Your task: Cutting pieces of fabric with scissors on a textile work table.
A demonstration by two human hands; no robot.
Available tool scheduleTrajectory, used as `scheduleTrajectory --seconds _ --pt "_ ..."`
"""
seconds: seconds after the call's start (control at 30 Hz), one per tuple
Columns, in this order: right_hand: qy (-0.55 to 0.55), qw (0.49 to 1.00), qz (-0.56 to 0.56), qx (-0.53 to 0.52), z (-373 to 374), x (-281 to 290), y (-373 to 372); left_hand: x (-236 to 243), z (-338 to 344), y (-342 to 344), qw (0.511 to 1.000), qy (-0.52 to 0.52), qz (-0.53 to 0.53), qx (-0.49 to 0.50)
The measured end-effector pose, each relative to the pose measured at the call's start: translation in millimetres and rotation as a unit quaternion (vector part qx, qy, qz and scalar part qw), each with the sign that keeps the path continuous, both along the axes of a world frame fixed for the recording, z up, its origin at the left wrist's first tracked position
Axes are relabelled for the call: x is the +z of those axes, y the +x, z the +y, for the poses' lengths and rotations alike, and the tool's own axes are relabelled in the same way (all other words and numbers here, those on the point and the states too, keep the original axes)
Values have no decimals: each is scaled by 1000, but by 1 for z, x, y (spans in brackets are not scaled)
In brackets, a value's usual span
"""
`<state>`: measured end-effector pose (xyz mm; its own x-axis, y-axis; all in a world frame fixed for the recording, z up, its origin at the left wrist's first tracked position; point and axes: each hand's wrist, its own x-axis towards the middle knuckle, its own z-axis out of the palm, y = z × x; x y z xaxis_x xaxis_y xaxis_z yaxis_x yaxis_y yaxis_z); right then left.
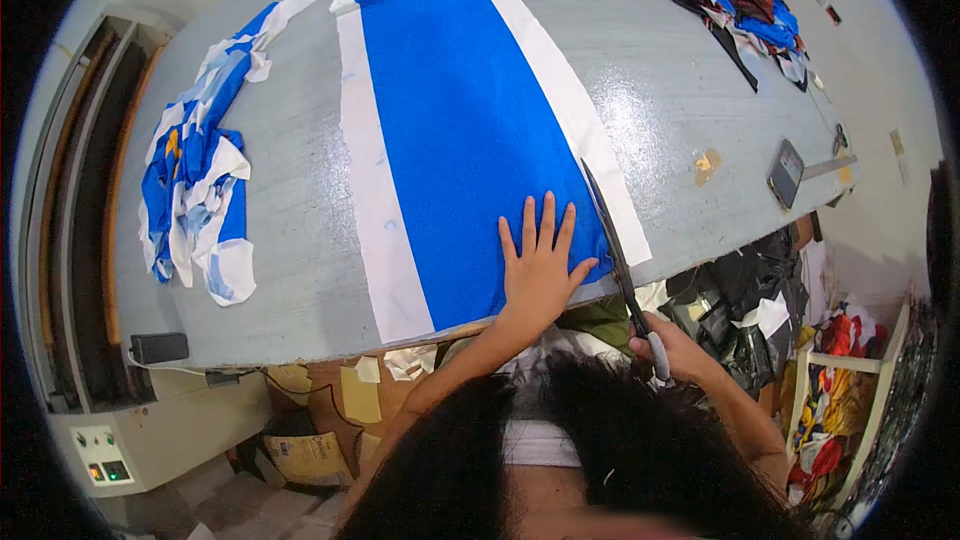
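A long blue fabric panel with white margins [450, 110] lies spread on the grey table [290, 240], reaching to the front edge. My left hand [540, 260] rests on the blue part near the front, fingers spread and open. At the front right of the panel, my right hand [665, 340] grips long dark scissors with a grey handle [622, 267]. Their blades lie along the border between blue and the right white margin. I cannot tell whether the blades are cutting into the fabric.
Fabric scraps pile at left [195, 190] and back right [730, 0]. A phone [785, 173] lies at right; a black box with cord [158, 347] at front left. A machine [110, 450] stands left; a shelf of colourful cloth [840, 363] and black bags [730, 310] lie below right.
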<state>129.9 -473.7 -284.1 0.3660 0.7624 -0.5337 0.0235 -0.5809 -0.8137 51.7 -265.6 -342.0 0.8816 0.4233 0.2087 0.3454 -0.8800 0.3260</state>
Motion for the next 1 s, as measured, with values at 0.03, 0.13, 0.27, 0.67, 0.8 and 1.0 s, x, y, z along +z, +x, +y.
scheduleTrajectory --seconds 0.03,0.13,0.27,0.67,0.8,1.0 --pt "24 994 -96 38 6 4 0 -1 0 -1 1000 -4 -6 -1" --pt "-110 991 -64 33 20 23 2 0 -1 -3 1000 -9 -13 2" --pt "-85 991 -99 33 25 19 -1 4 -2 -6 999 -13 -24 -25" --pt "-131 991 -33 16 30 19 -4 -2 -19 -30 982 -18 -92 -162" --pt "-149 975 -149 73 43 19 -1 -1 -16 -32 983 -5 -62 -174" --pt "-146 967 -188 86 47 20 -2 1 -14 -32 980 -11 -58 -190"
